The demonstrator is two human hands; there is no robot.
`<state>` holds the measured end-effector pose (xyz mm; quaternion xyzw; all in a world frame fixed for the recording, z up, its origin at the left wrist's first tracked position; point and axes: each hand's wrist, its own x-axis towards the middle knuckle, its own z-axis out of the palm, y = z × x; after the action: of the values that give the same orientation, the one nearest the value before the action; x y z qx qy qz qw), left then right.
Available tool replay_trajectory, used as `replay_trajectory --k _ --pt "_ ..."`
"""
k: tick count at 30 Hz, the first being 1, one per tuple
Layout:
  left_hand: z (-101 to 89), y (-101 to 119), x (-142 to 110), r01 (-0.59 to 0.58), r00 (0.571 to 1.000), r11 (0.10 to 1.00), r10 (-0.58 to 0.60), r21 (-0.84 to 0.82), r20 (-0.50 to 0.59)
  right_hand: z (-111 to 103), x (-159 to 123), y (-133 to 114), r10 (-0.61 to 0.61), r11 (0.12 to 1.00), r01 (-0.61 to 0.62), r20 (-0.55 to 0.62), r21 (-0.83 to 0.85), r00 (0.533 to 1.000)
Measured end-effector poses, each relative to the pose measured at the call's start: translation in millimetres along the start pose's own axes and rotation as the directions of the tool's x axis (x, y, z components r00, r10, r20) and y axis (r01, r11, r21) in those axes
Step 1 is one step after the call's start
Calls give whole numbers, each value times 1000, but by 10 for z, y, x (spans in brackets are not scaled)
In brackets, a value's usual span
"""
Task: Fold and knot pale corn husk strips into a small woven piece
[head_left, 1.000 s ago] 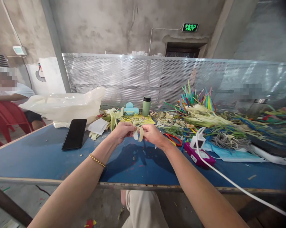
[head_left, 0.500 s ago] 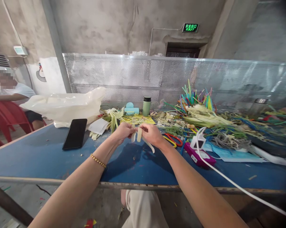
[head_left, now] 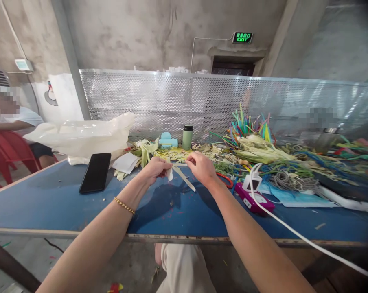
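My left hand (head_left: 155, 169) and my right hand (head_left: 200, 167) are raised a little above the blue table (head_left: 49, 203), both closed in a pinch on pale corn-husk strips (head_left: 179, 173). One strip stretches level between the two hands. Another hangs slanting down to the right from my left fingers, and a short piece dangles beside it. A gold bead bracelet (head_left: 124, 206) circles my left wrist.
A black phone (head_left: 95, 172) lies left, by a white plastic bag (head_left: 86, 136). Behind the hands stand a green flask (head_left: 187, 136), a light-blue gadget (head_left: 167, 141), husks (head_left: 263, 150) and coloured strips (head_left: 251, 124). Right: red scissors (head_left: 225, 179), a magenta device (head_left: 254, 198), a white cable (head_left: 294, 232). A seated person (head_left: 13, 122) is far left.
My hands have drawn apart, the right one moving right and up. The strip that was looped between them is now pulled out straight, with a longer end hanging down.
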<state>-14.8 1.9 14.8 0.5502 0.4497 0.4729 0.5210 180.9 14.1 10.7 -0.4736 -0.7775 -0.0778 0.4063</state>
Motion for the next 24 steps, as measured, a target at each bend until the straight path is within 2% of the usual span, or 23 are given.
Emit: replay_trajectory --k 2,4,9,13,18,22,24 --pt "-13 7 3 15 1000 999 -15 -36 14 17 11 -10 -144 980 138 32 140 989" --pt "-35 19 8 34 999 996 -32 -82 22 24 13 -18 -229 955 211 67 210 971" --pt "-85 85 6 151 988 956 -137 -252 73 -44 -13 -82 -387 919 381 54 95 920" --pt "-94 122 -10 200 979 935 -176 -293 106 -96 -24 -178 -483 875 483 5 30 876" --pt "-90 90 4 198 980 945 -180 -262 89 -67 -29 -218 -492 854 502 -100 138 865" --pt "-72 51 4 88 994 983 -77 -160 73 -8 -15 -223 -394 863 425 -165 273 904" --pt "-63 40 -5 36 998 996 -31 -81 62 13 -10 -234 -334 860 366 -149 355 931"
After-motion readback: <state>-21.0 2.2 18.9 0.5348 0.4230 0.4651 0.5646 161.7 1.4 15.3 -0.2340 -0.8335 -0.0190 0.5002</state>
